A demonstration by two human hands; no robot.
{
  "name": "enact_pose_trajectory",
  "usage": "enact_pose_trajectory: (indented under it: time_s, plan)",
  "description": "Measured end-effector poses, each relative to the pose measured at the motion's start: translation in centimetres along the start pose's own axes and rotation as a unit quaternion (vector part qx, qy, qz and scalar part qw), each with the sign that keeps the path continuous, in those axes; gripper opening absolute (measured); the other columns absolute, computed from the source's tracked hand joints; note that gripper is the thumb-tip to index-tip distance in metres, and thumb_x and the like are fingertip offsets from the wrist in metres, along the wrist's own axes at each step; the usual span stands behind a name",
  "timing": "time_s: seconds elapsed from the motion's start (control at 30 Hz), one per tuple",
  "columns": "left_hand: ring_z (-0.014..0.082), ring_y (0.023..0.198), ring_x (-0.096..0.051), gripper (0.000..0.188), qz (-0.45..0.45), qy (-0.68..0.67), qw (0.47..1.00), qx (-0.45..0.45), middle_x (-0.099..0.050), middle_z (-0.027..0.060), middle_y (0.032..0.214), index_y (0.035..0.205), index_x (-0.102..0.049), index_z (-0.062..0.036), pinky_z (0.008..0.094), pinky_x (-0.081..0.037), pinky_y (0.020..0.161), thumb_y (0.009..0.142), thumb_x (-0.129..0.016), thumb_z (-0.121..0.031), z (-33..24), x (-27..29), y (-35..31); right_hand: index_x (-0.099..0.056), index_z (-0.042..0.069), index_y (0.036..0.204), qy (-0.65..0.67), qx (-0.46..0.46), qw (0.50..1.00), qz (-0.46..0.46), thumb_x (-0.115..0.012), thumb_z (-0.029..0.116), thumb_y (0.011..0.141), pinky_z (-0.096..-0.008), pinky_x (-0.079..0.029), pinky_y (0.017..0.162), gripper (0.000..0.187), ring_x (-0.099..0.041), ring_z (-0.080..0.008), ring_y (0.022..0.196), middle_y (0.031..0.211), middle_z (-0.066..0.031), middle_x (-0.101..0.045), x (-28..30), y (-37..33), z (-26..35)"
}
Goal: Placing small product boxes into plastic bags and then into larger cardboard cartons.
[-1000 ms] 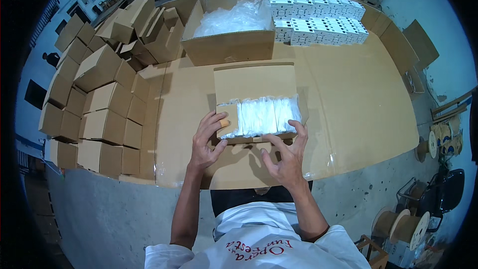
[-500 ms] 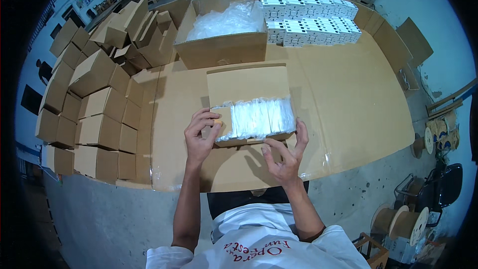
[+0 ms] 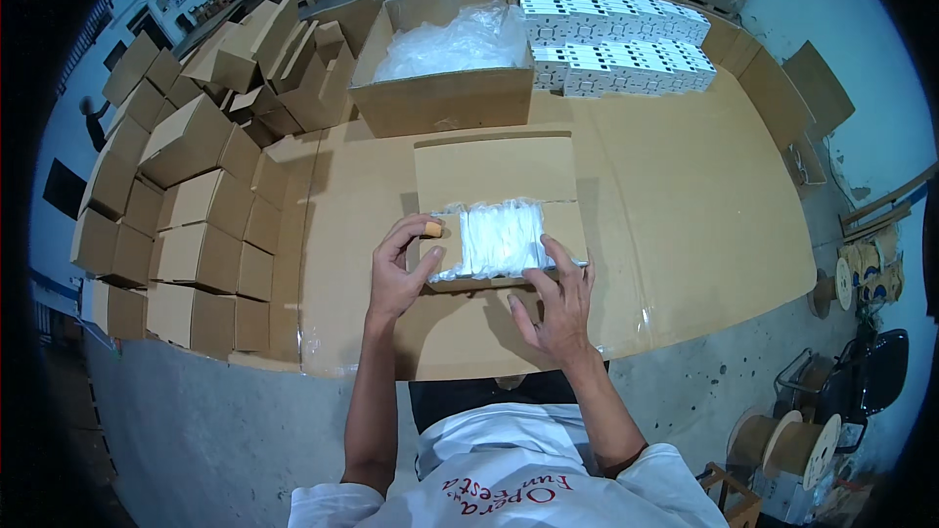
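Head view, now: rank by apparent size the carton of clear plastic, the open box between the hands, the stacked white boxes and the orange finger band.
1. Carton of clear plastic and open box, lid included: too alike to rank.
2. Stacked white boxes.
3. Orange finger band, clearly smallest.

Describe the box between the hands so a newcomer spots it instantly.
On the cardboard-topped table, find the large carton heaped with clear plastic. In front of it, between the left hand and right hand, sits a smaller brown box. Only it shows white wrapped contents before a raised lid.
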State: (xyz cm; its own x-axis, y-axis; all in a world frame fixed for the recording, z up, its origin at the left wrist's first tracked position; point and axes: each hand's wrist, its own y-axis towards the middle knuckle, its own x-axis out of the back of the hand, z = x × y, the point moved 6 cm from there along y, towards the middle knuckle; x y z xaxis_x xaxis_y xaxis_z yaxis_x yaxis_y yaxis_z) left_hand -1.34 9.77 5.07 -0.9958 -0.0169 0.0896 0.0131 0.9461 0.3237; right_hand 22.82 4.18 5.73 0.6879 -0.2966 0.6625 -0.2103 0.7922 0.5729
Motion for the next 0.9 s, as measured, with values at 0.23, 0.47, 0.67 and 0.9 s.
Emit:
enact_pose_trajectory:
  time_s: [0.23, 0.47, 0.67, 0.9]
  plan:
    - [0.0198, 0.123, -0.057, 0.038, -0.077, -0.064, 0.99, 0.099, -0.061, 0.0116, 0.129, 0.125, -0.06, 0.0039, 0.0343, -0.046, 0.106, 0.087, -0.068, 0.007, 2.2, 0.5, 1.4, -0.07, 0.022, 0.119, -0.014, 0.022, 0.999, 0.025, -0.082, 0.016, 0.077, -0.072, -0.024, 0.112, 0.044, -0.047, -0.0344, 0.134, 0.15, -0.0169, -0.041, 0.8, 0.5, 0.8]
    - [0.02, 0.118, -0.059, 0.069, -0.102, -0.037, 0.993, -0.042, -0.06, 0.0109, 0.125, 0.149, -0.038, 0.0006, 0.0358, -0.049, 0.101, 0.087, -0.067, 0.008, -0.2, 0.2, 3.2, -0.076, 0.021, 0.096, -0.023, 0.05, 0.998, 0.017, -0.086, 0.017, 0.072, -0.0688, -0.027, 0.111, 0.026, -0.051, -0.0331, 0.131, 0.148, -0.0155, -0.048, 1.1, 0.2, 0.8]
    - [0.0238, 0.123, -0.058, 0.059, -0.075, -0.014, 0.995, -0.071, -0.063, 0.0139, 0.124, 0.141, -0.048, 0.0024, 0.0369, -0.046, 0.106, 0.085, -0.065, 0.008, -0.3, 0.2, 0.9, -0.076, 0.021, 0.095, -0.012, 0.064, 0.998, -0.011, -0.087, 0.019, 0.074, -0.0704, -0.026, 0.112, 0.024, -0.051, -0.032, 0.132, 0.144, -0.0122, -0.048, 1.1, -0.2, 0.1]
    - [0.045, 0.138, -0.047, 0.021, -0.006, -0.032, 0.986, -0.166, -0.067, 0.0157, 0.12, 0.104, -0.07, -0.003, 0.0566, -0.035, 0.116, 0.084, -0.074, -0.008, -1.4, -1.1, -1.7, -0.077, 0.021, 0.099, -0.008, 0.09, 0.994, -0.059, -0.088, 0.015, 0.069, -0.0686, -0.027, 0.113, 0.032, -0.055, -0.031, 0.121, 0.125, -0.0102, -0.052, 0.5, -1.5, -1.6]
